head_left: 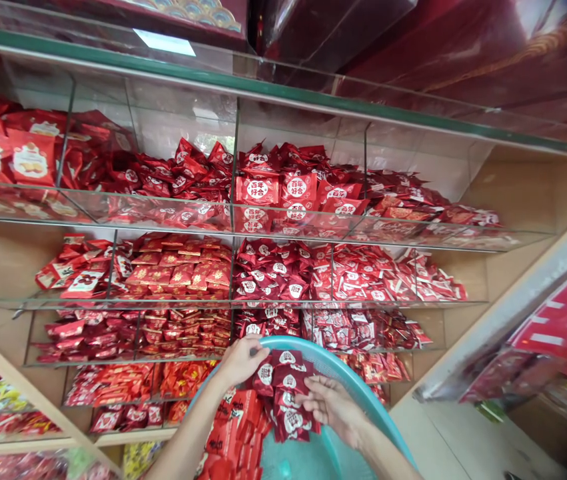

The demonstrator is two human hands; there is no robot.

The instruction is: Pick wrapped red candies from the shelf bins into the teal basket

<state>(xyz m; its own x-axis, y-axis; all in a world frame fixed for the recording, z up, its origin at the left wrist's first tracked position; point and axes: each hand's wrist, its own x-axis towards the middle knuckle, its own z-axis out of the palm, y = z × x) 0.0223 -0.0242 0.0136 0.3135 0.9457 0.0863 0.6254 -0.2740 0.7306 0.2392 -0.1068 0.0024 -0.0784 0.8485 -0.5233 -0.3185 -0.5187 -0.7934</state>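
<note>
While glass bins (234, 153) along the wall already sit well filled with red sweets (178, 267), a person's left hand (240, 360) and right hand (333, 407) both clasp a bundle of dark red packets (286, 393) just above a teal basket (353, 380), where a heap of brighter red packets (236, 427) lies unsorted, suggesting the work is only partly done.

Packets (288, 385) lie in the basin (363, 400), with the shelves (163, 303) behind it

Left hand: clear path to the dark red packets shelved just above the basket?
Likely yes: the left hand sits just below the shelved packets, nothing between. But it grips a bundle, so it isn't free.
</note>
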